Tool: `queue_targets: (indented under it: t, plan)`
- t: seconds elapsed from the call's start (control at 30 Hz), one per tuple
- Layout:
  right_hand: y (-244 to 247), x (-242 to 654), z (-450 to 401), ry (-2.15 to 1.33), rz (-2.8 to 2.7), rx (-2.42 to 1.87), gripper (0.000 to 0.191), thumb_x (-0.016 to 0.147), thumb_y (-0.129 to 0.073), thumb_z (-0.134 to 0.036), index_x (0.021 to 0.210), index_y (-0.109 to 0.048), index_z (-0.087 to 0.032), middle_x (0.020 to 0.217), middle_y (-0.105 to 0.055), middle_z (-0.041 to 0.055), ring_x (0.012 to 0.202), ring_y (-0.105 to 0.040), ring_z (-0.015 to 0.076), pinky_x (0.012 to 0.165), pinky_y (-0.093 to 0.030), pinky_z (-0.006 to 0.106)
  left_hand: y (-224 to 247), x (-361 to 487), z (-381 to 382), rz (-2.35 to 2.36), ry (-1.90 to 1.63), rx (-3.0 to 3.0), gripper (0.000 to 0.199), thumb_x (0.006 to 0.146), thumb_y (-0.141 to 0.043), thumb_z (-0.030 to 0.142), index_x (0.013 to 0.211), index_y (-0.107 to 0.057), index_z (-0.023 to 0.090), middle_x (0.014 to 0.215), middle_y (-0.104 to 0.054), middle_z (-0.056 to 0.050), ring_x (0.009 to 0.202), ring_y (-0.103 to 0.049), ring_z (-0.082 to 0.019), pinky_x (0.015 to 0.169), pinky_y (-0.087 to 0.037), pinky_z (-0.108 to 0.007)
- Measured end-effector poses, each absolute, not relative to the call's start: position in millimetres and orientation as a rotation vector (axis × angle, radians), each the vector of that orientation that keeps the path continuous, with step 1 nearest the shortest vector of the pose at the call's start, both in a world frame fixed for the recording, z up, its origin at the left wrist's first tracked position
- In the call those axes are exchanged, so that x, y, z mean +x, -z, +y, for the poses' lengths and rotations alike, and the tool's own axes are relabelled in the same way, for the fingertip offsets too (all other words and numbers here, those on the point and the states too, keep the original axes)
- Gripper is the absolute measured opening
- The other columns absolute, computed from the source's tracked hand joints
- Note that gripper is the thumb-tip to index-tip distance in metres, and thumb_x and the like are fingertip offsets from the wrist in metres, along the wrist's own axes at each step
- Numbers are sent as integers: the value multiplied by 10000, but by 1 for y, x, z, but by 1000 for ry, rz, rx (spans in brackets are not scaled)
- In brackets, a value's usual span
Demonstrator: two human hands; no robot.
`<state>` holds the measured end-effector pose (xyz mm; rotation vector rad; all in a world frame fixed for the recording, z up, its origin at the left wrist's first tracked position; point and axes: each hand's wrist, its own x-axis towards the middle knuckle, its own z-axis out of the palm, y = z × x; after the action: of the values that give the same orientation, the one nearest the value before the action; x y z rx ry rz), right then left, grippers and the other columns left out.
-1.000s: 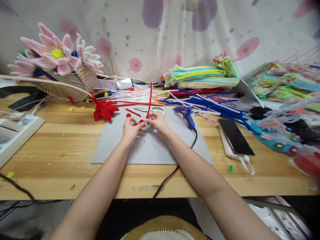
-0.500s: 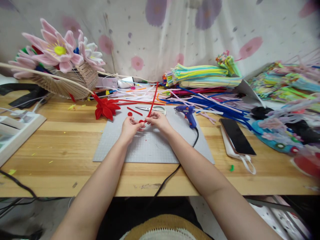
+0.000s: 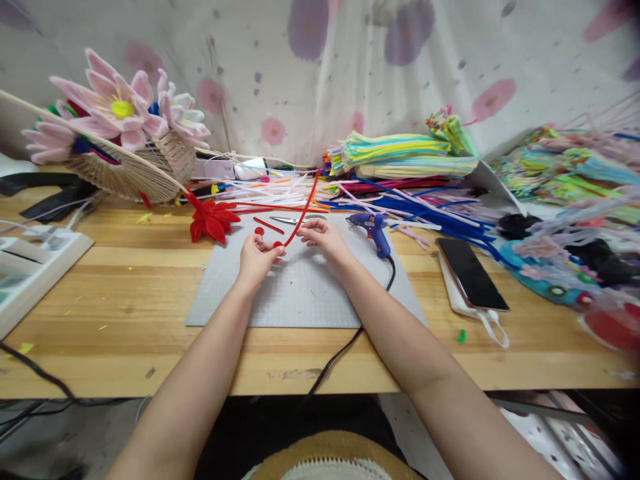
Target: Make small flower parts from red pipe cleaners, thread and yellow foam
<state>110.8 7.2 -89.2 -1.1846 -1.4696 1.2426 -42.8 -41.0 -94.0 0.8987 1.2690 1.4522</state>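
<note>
My left hand (image 3: 256, 261) pinches the rolled end of a red pipe cleaner (image 3: 309, 199) between thumb and fingers. The long free part slants up and to the right. My right hand (image 3: 324, 240) has its fingertips closed on that strand a little above the roll. Both hands are over the grey cutting mat (image 3: 300, 303). Just beyond the left fingers lie a small red coil (image 3: 259, 231) and a short straight red piece (image 3: 269, 225). Scissors (image 3: 284, 220) rest behind the hands, their handles partly hidden by the right hand.
A blue glue gun (image 3: 375, 233) lies on the mat's right side, its cord running to the table's front edge. A red flower (image 3: 214, 220) is at the left. Loose pipe cleaners (image 3: 425, 203) spread behind. A phone (image 3: 473, 273) lies right, a power strip (image 3: 45, 267) left.
My hands have drawn slightly apart, the left one moving a little left. More of the red pipe cleaner shows between them. The view has shifted slightly.
</note>
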Motion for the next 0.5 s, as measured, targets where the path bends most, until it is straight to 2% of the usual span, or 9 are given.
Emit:
queue_targets:
  t: [0.1, 0.17, 0.23, 0.37, 0.5]
  plan:
    - [85, 123, 22, -730, -1818, -1431, 180, 740, -542, -225, 910, -567, -171, 952, -656, 70, 876, -594, 164, 783, -445, 302, 93, -47, -41, 1294, -1476, 932, 521, 480, -722, 177, 748, -277, 217, 541, -540, 98, 525, -635, -163, 456, -486, -236]
    - [80, 127, 33, -381, -2115, -1589, 293, 723, -533, -136, 1011, -581, -151, 1101, -615, 116, 1030, -546, 208, 884, -405, 329, 92, -49, -40, 1293, -1499, 937, 514, 485, -718, 181, 741, -274, 218, 538, -531, 100, 538, -639, -167, 460, -487, -237]
    - [74, 126, 41, -177, -2407, -1686, 366, 727, -508, -97, 1087, -576, -113, 1170, -576, 164, 1094, -518, 243, 912, -387, 333, 92, -51, -40, 1293, -1525, 936, 511, 486, -717, 187, 737, -272, 218, 541, -525, 99, 545, -642, -170, 459, -483, -234]
    - [60, 115, 47, -69, -2703, -1762, 282, 726, -504, -94, 968, -646, -67, 1038, -626, 223, 991, -582, 295, 816, -431, 347, 92, -54, -39, 1306, -1549, 918, 507, 497, -711, 185, 750, -273, 220, 560, -539, 87, 558, -647, -173, 465, -479, -229]
    - [46, 117, 39, -132, -2772, -1870, 205, 635, -613, -160, 819, -668, -89, 874, -662, 206, 851, -615, 313, 671, -443, 335, 93, -57, -37, 1341, -1607, 877, 494, 526, -697, 176, 770, -270, 224, 594, -558, 72, 568, -649, -169, 470, -473, -221]
